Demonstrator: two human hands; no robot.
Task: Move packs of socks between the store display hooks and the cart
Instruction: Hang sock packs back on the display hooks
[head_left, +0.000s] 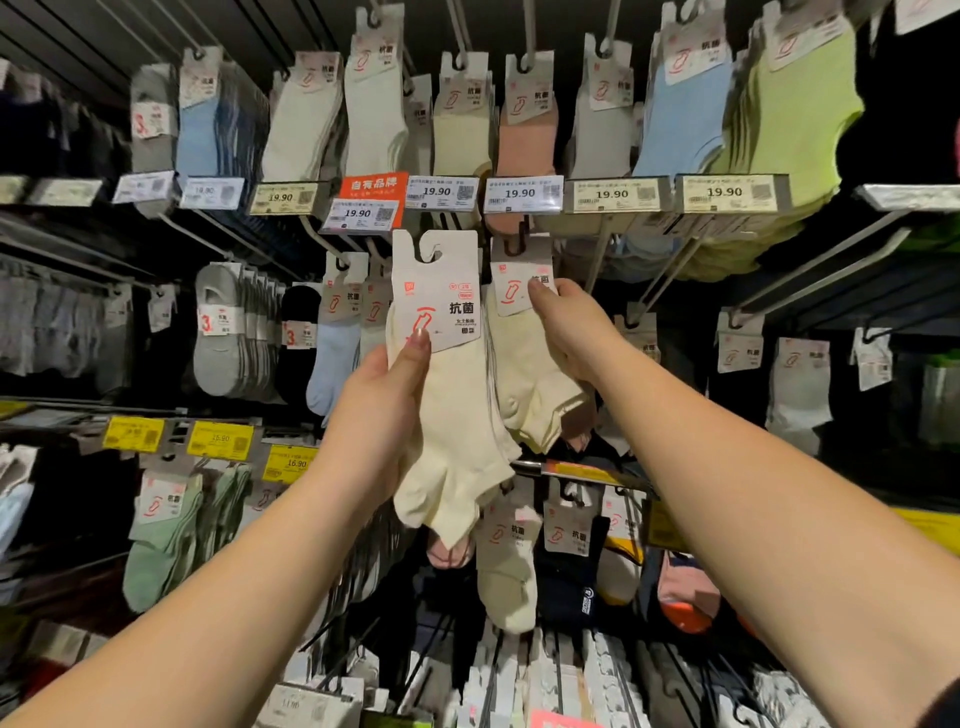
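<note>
Left hand (384, 395) gripped a cream pack (452, 384) clear of any hook; right hand (569, 332) pinched a hanging pack (524, 358). Cart unseen, much remained.

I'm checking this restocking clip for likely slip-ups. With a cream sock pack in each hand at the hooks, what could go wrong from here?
1. The left hand holds its cream pack free of any hook; a thumb-and-fingers grip might let it drop.
2. The right hand pinches the second pack at its card, whose hanger seems caught on a hook; pulling could tear it.
</note>
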